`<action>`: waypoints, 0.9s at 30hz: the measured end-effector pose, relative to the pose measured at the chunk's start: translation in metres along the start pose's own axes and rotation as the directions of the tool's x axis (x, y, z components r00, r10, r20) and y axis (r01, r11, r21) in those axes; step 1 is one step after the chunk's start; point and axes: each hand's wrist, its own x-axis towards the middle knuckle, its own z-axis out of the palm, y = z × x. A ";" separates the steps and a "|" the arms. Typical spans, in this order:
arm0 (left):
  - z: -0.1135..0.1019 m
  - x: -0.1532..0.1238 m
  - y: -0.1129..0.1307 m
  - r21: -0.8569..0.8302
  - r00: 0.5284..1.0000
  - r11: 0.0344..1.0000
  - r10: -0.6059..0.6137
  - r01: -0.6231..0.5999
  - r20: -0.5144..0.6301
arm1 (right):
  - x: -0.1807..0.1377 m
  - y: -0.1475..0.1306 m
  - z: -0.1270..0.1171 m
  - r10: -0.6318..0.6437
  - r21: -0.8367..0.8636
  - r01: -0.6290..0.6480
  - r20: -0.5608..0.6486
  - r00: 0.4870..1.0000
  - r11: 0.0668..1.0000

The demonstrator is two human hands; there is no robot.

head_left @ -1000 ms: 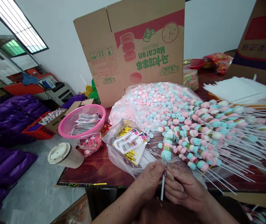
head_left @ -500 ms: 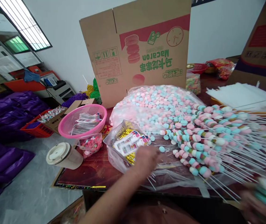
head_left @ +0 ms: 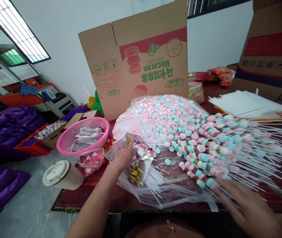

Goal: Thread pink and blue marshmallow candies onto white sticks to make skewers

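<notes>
My left hand (head_left: 124, 156) reaches over the clear plastic bag (head_left: 113, 145), fingers curled among printed packets (head_left: 143, 150). What those fingertips grip is hidden. Gold twist ties (head_left: 135, 174) lie in the bag, and loose white sticks (head_left: 153, 181) fan out at its right side. Blurred by motion, my right hand (head_left: 251, 206) has its fingers stretched towards the sticks of the nearest skewers, with nothing seen in it. A pile of pink, blue and white candy skewers (head_left: 212, 148) lies above that hand, sticks pointing right.
Behind is a large bag of pink and blue candies (head_left: 158, 112) before a cardboard box (head_left: 141, 66). A pink basket (head_left: 61, 142) with packets, a small candy bag (head_left: 92, 160) and a lidded cup (head_left: 64, 175) stand left. White sheets (head_left: 250, 102) lie back right.
My left hand has moved left onto the bag and packets, uncovering the loose sticks. My right hand has let go of the candy bundle it held at lower right and moved up-left to the skewers.
</notes>
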 end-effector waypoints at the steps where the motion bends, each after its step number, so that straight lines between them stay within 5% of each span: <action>1: -0.007 -0.007 0.002 0.004 0.999 1.000 0.009 -0.009 -0.052 | 0.017 -0.011 0.008 -0.079 -0.005 0.079 0.028 0.996 0.997; 3: -0.019 -0.022 0.010 -0.061 0.988 0.995 0.073 -0.082 -0.136 | 0.049 -0.042 0.022 -0.180 0.030 0.180 -0.007 0.984 0.983; 6: -0.022 -0.042 0.024 -0.354 0.953 0.886 0.294 -0.299 -0.069 | 0.087 -0.088 0.040 -0.189 0.221 0.203 -0.084 0.978 0.954; 9: -0.004 -0.044 0.032 -0.572 0.902 0.750 0.429 -0.331 0.040 | 0.106 -0.108 0.068 -0.074 0.483 -0.006 0.147 0.986 0.876; 14: 0.039 -0.018 0.027 -0.620 0.987 0.772 0.155 -0.139 -0.029 | 0.111 -0.101 0.112 0.147 0.509 -0.279 0.283 0.948 0.814; 18: 0.041 -0.014 0.025 -0.666 0.978 0.733 0.207 -0.139 0.024 | 0.107 -0.089 0.102 0.131 0.547 -0.289 0.309 0.942 0.786; 22: 0.018 -0.031 0.034 -0.677 0.873 0.700 0.456 -0.229 0.176 | 0.095 -0.086 0.074 -0.002 0.657 -0.332 0.453 0.891 0.677; 27: 0.011 -0.052 0.061 -0.574 0.923 0.740 0.375 -0.350 -0.080 | 0.077 -0.089 0.056 0.022 0.542 -0.182 0.288 0.957 0.821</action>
